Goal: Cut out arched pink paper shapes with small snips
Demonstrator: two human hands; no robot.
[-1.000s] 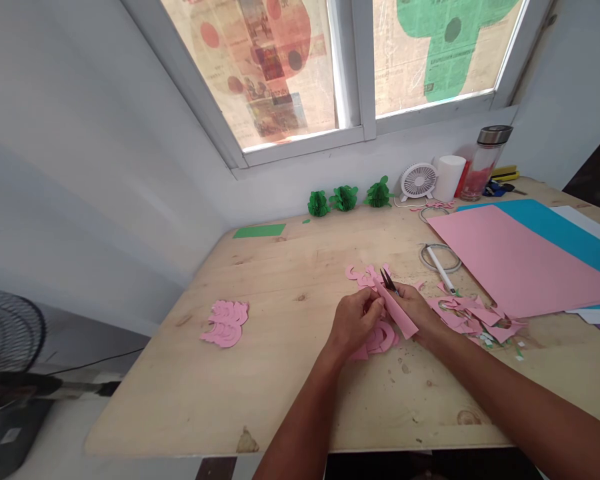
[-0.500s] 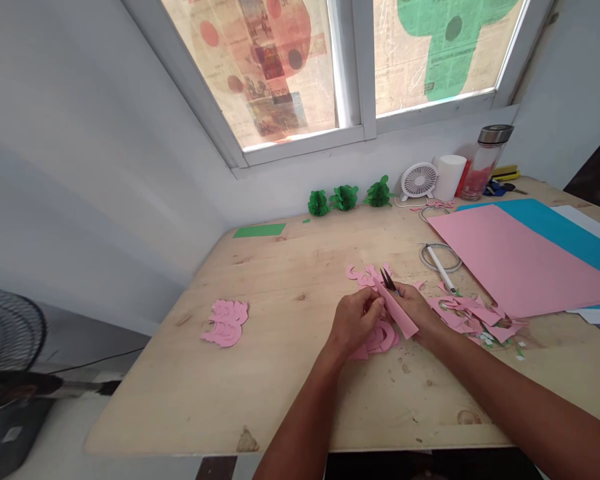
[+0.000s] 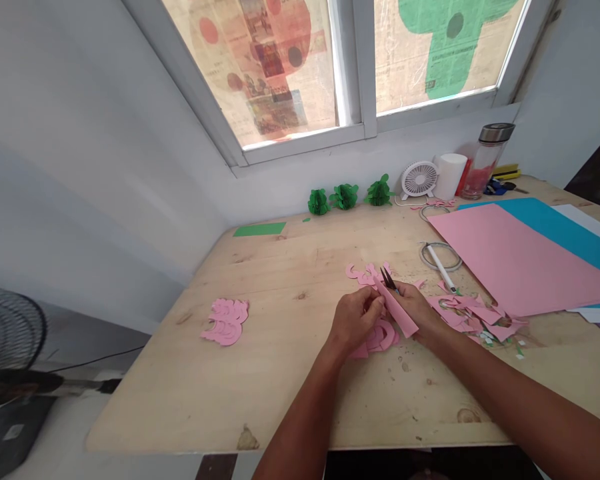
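Between my hands a folded strip of pink paper point(image 3: 398, 311) is held up at a slant. My left hand point(image 3: 356, 316) is closed, pinching the paper's left side with thumb and fingers. My right hand point(image 3: 416, 308) is closed around a pair of scissors point(image 3: 389, 279); the dark blades point up and away, slightly parted, and the handles are hidden by the hand and paper. Under my hands lie curved pink cutouts point(image 3: 380, 337). Just beyond them are more small pink pieces point(image 3: 364, 274). A stack of scalloped pink cutouts point(image 3: 226, 322) lies off to the left.
Pink scraps point(image 3: 473, 317) are heaped right of my hands, near a white pen point(image 3: 441, 268) on a wire ring. Large pink sheets point(image 3: 525, 260) cover the table's right side. Behind stand green paper shapes point(image 3: 345, 197), a small fan point(image 3: 419, 180) and a glass bottle point(image 3: 486, 163).
Almost nothing differs: both hands, the pink paper and the scissors keep their places. The view has shifted very slightly.
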